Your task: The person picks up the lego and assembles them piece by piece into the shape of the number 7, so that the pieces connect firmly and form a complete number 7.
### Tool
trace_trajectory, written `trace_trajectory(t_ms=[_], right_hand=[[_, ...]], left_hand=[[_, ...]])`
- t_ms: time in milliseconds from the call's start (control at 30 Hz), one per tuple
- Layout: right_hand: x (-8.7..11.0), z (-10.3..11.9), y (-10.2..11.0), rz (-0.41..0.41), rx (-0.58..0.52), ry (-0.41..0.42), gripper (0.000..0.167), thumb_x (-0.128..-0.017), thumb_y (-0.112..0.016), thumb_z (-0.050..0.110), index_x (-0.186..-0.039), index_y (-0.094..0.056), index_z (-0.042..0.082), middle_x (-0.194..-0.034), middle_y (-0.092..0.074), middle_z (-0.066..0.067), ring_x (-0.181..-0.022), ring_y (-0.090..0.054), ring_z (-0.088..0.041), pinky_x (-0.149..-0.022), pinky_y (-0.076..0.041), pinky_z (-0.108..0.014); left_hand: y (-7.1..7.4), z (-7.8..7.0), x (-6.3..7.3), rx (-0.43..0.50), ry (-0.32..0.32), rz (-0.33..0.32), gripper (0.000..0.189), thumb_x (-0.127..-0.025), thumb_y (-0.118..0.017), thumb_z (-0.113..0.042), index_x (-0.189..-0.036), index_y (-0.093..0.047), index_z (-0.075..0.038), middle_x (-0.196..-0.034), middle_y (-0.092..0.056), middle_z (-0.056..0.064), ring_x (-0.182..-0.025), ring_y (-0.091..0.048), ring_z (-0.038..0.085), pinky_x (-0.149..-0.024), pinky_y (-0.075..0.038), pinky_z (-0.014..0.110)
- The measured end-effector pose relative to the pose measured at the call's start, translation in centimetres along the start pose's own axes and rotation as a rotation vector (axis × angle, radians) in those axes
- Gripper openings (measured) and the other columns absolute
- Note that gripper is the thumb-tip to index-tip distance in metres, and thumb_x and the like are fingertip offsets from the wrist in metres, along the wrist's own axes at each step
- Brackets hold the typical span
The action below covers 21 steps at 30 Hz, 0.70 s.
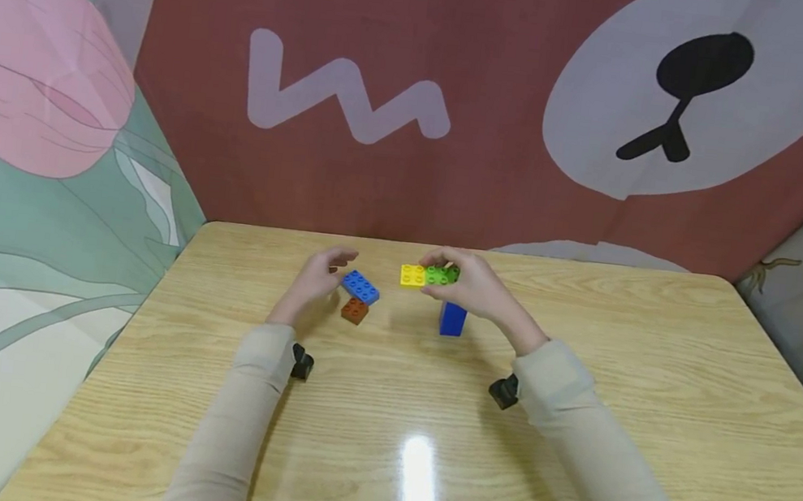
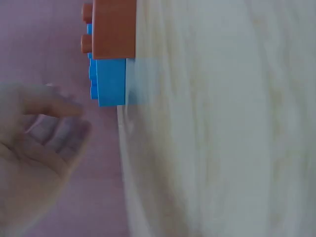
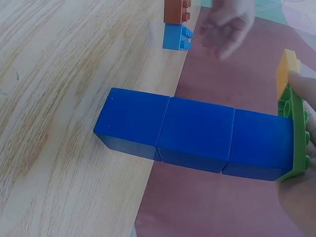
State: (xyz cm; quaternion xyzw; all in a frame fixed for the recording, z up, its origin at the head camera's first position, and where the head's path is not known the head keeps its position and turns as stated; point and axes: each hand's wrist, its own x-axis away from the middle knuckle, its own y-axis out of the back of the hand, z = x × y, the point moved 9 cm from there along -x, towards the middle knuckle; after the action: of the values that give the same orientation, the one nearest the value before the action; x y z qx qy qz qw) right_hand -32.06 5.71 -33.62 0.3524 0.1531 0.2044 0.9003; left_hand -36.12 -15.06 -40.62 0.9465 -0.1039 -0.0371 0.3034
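Observation:
My right hand (image 1: 477, 287) pinches a green toy brick (image 1: 437, 275) between thumb and fingers, at the top of an upright tower of blue blocks (image 3: 197, 133), three high. Level with the green brick and projecting to its left is a yellow brick (image 1: 412, 276) with studs on top. The right wrist view shows part of the green brick's hollow underside beside the tower top. My left hand (image 1: 316, 276), fingers loosely bent and holding nothing, hovers just left of a lighter blue studded brick (image 1: 361, 287). A small brown brick (image 1: 354, 311) lies against that brick's near side.
The wooden table (image 1: 370, 410) ends at a reddish-brown cloth backdrop (image 1: 350, 180) right behind the bricks. A flower-printed cloth (image 1: 26, 186) hangs along the left side. Black wrist cameras (image 1: 301, 362) sit under both cuffs, low over the tabletop.

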Motion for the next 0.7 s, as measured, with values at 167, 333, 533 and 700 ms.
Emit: trace_trajectory(t_ms=[167,333,533,700], right_hand=[[0.0,0.0,-0.1,0.002,0.005,0.008,0.037,-0.083,-0.074,0.012,-0.117,-0.063,0.008,-0.112,-0.064,-0.01,-0.101,-0.058,-0.023,-0.082,-0.053,-0.037],[-0.1,0.0,-0.2,0.001,0.001,0.006,0.037,-0.083,-0.074,0.011,-0.117,-0.063,0.008,-0.112,-0.064,-0.01,-0.1,-0.058,-0.023,-0.083,-0.054,-0.037],[0.0,0.2,-0.3,0.003,-0.008,0.007,0.037,-0.083,-0.074,0.011,-0.117,-0.063,0.007,-0.113,-0.064,-0.011,-0.1,-0.058,-0.023,-0.082,-0.054,-0.037],[-0.1,0.2,-0.4,0.005,-0.006,0.003,0.036,-0.082,-0.074,0.01,-0.117,-0.063,0.007,-0.114,-0.064,-0.011,-0.1,-0.058,-0.024,-0.083,-0.054,-0.037]], left_hand=[[-0.6,1.1,-0.1,-0.075,0.026,0.092,0.06,-0.083,-0.04,0.019,-0.14,-0.046,-0.002,-0.145,-0.046,0.018,-0.135,-0.042,0.037,-0.11,-0.041,0.046],[-1.5,1.1,-0.4,-0.199,-0.029,0.174,0.065,-0.078,-0.038,0.021,-0.14,-0.045,0.001,-0.145,-0.043,0.023,-0.125,-0.048,0.038,-0.084,-0.043,0.034],[-2.1,0.9,-0.5,-0.268,-0.056,0.205,0.052,-0.086,-0.05,0.013,-0.137,-0.047,0.005,-0.142,-0.046,0.026,-0.125,-0.05,0.038,-0.1,-0.046,0.042],[-2.0,1.2,-0.5,-0.275,-0.02,0.194,0.044,-0.089,-0.062,0.0,-0.131,-0.052,0.005,-0.135,-0.052,0.024,-0.122,-0.053,0.039,-0.104,-0.045,0.047]])
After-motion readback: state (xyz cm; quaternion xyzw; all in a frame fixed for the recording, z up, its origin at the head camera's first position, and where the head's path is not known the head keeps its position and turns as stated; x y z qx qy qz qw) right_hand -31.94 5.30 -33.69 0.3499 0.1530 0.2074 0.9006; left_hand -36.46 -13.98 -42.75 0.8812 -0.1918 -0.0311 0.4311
